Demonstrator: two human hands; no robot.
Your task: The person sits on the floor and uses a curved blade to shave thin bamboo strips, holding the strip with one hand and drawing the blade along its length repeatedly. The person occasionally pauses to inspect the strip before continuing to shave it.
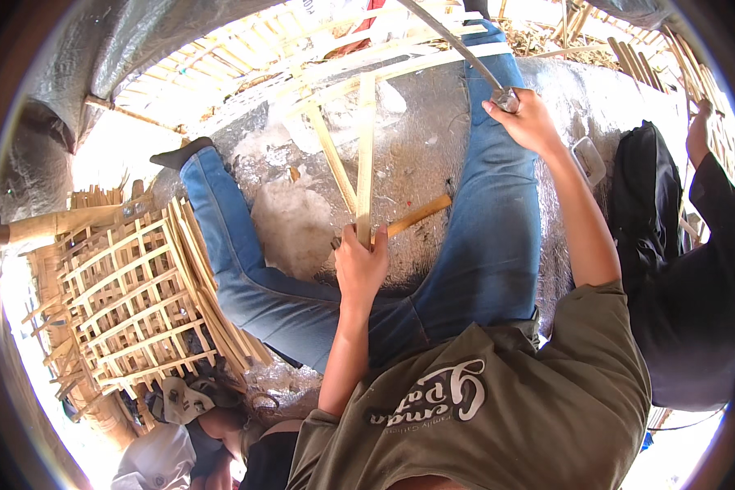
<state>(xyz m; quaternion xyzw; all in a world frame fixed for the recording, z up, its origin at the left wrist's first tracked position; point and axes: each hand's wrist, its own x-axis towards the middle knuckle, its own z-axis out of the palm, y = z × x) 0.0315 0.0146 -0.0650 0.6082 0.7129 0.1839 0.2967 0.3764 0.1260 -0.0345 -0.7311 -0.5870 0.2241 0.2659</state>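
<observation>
My left hand [362, 263] is closed around the lower end of a flat pale bamboo strip [366, 155], which points away from me between my legs. A second bamboo strip [332, 155] slants off to its left, meeting it near my fingers. Just beyond that hand a wooden handle [420, 214] lies on the floor; its other end is hidden behind my fingers. Out by my stretched right leg, my right hand [527, 121] grips a long-bladed knife [459, 49]. Its grey-wrapped grip is in my fist, and the blade runs up and left, apart from the held strip.
More bamboo strips [416, 61] lie crosswise at the far side, near my right foot. To the left stands a stack of woven bamboo lattice panels [135, 302]. People sit close by: one in black [682, 302] at right, another in a cap [180, 400] at lower left.
</observation>
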